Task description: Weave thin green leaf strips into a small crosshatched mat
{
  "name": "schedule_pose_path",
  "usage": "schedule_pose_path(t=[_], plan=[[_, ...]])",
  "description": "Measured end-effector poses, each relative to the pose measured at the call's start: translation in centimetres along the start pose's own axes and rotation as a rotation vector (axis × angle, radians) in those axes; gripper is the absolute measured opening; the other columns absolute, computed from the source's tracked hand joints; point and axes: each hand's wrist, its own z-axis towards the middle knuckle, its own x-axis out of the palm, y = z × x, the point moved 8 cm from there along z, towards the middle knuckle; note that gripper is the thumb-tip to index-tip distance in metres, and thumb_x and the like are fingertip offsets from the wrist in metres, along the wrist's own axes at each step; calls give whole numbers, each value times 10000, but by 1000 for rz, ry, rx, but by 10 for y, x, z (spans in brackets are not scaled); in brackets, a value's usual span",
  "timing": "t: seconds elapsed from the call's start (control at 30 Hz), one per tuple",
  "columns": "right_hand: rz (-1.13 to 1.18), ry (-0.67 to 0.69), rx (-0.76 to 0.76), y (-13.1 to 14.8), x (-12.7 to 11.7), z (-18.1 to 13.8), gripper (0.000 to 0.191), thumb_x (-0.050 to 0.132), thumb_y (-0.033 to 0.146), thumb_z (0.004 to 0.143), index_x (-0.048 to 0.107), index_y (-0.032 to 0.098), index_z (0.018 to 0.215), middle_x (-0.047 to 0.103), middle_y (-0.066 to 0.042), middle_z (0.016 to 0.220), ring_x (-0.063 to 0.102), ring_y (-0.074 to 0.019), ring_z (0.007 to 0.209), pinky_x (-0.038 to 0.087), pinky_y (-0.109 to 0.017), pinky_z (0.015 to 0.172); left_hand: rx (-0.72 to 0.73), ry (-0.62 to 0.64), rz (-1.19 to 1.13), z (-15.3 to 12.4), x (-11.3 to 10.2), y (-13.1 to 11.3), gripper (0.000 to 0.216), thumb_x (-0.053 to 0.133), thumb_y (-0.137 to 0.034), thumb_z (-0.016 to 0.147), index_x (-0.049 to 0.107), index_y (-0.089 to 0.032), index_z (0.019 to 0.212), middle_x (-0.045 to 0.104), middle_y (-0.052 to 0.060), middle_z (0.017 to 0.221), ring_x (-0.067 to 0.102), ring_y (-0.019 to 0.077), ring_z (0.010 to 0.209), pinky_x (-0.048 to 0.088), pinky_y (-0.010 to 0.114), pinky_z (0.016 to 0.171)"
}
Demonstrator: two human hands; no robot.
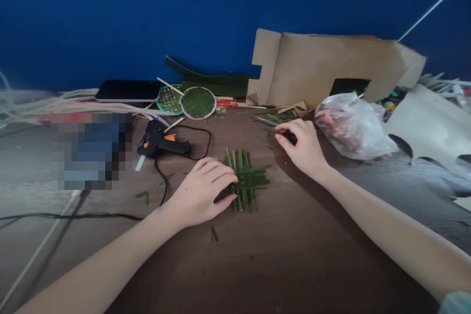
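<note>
A small criss-cross mat of woven green leaf strips (252, 176) lies on the brown table in front of me. My left hand (206, 189) grips its left edge, fingers curled over the top and thumb at the lower side. Farther back and to the right, my right hand (303, 144) is closed around the dark handle of a pair of scissors. The scissors' metal blade (267, 121) points left, past my fingertips; the handle is mostly hidden by the hand. Leaf scraps (214, 233) lie near the mat.
A black glue gun (164, 142) with its cord rests left of the mat. Behind it are two round leaf-covered discs (199, 103) and a phone (127, 91). Cardboard (309, 66) leans on the blue wall. A plastic bag (355, 125) sits right of my right hand.
</note>
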Motion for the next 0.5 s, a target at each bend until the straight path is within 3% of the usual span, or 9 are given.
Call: schedule_pose_path(t=[0.2,0.33,0.5], plan=[[-88,98,-75,13,7,-4,135,576,312,791,560,201,715,555,-62,831,458,-246,852,357,-389,725,-14,12,-28,0,0,1,118,518,-232,831,564,-171,921,636,54,943,554,186,913,395,382,898],[-111,186,-51,11,15,-6,118,591,292,783,555,195,726,542,-66,852,449,-250,883,349,-382,725,-31,33,-38,1,1,1,126,512,-228,828,555,-172,932,631,48,958,548,183,930,368,394,939],[-79,203,-31,9,19,-7,106,567,264,797,545,196,719,541,-66,860,441,-247,887,349,-384,737,-52,60,-52,1,3,3,142,512,-229,822,544,-177,951,623,46,981,538,184,948,353,397,953]])
